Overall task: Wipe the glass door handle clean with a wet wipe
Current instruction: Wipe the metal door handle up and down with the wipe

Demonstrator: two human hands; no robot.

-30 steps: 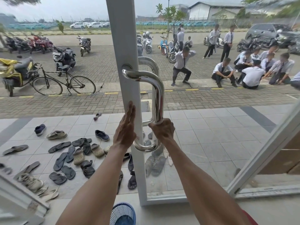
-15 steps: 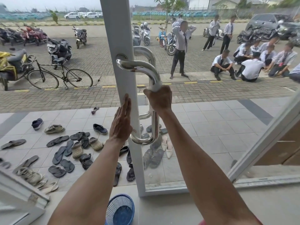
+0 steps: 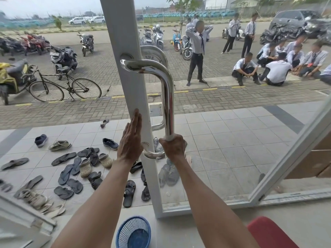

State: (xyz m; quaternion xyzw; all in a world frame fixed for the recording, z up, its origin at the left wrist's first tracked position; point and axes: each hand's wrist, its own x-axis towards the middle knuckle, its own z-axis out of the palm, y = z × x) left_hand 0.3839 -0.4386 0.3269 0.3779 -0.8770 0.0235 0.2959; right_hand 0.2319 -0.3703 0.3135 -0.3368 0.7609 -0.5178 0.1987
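Note:
A polished chrome door handle (image 3: pixel 168 97) curves out from the white frame (image 3: pixel 125 42) of a glass door and runs down to a lower mount. My right hand (image 3: pixel 172 146) grips the handle's lower end, with a sliver of white wet wipe (image 3: pixel 170 135) showing at the top of the fist; the rest of the wipe is hidden in the hand. My left hand (image 3: pixel 130 138) lies flat with straight fingers against the door frame, just left of the handle.
A blue mesh basket (image 3: pixel 133 232) sits on the floor below the door. A red object (image 3: pixel 268 231) shows at the lower right. Outside the glass lie several sandals and shoes (image 3: pixel 78 167); beyond are a bicycle (image 3: pixel 64 85), motorbikes and several people.
My right hand has slid from the handle's upper bend down to its lower end. The left hand has stayed flat on the frame.

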